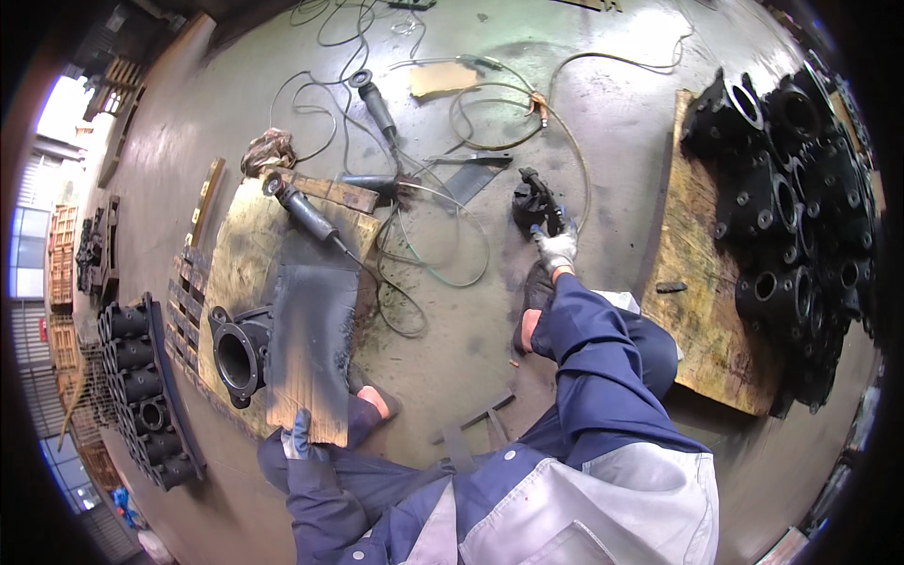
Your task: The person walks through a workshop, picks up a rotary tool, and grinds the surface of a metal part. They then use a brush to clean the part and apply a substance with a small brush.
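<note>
My left hand [300, 436], in a grey and blue glove, grips the near edge of a cardboard sheet [314, 339] coated with black overspray. The sheet slants over a wooden board and partly covers a black flanged metal casting [238, 359]. On my right, my gloved right hand [556, 246] is closed around a black-coated spray gun [542, 192], held low near the floor beside my foot. A dark cup-like part [526, 206] sits at the gun's left. My fingers hide its handle, and an air hose [585, 176] runs down to the hand.
An electric grinder [307, 215] lies on the wooden board [236, 247]; another grinder [374, 106] is on the floor among tangled cords. An orange blow gun [538, 107] lies on a coiled hose. Black castings [777, 205] crowd the right pallet [688, 318]. A metal frame [480, 420] lies between my feet.
</note>
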The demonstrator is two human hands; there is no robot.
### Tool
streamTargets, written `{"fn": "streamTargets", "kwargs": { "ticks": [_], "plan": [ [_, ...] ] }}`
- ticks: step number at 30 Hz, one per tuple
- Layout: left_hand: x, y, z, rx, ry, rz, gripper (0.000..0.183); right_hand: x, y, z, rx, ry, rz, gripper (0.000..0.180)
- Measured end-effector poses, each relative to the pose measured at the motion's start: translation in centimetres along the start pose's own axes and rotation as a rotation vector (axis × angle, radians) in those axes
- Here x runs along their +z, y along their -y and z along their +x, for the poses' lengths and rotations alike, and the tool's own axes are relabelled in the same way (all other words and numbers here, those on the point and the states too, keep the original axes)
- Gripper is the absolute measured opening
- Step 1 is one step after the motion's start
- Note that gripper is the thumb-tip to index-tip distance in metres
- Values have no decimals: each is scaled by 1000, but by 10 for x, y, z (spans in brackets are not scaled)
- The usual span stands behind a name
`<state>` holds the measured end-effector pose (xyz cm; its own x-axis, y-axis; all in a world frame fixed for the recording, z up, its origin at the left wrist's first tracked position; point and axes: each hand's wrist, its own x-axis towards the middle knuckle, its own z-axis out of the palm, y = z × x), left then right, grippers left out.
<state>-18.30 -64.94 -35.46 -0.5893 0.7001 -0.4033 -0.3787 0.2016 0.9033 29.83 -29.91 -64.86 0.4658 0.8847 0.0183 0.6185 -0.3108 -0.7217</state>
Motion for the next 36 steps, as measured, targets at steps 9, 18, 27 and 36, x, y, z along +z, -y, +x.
{"fn": "streamTargets", "kwargs": {
  "ticks": [9,18,27,36],
  "plan": [
    [-15,24,-22,-144,-163,389,42,10,65,42,-329,336,-53,59],
    [-52,84,-29,-131,-260,272,51,37,111,113,-379,647,449,21],
    [-69,95,-9,-112,-486,679,47,-127,323,-30,-159,1070,649,34],
    [-86,109,1,-76,-553,731,59,-163,366,-175,-162,1289,843,24]
  ]
}}
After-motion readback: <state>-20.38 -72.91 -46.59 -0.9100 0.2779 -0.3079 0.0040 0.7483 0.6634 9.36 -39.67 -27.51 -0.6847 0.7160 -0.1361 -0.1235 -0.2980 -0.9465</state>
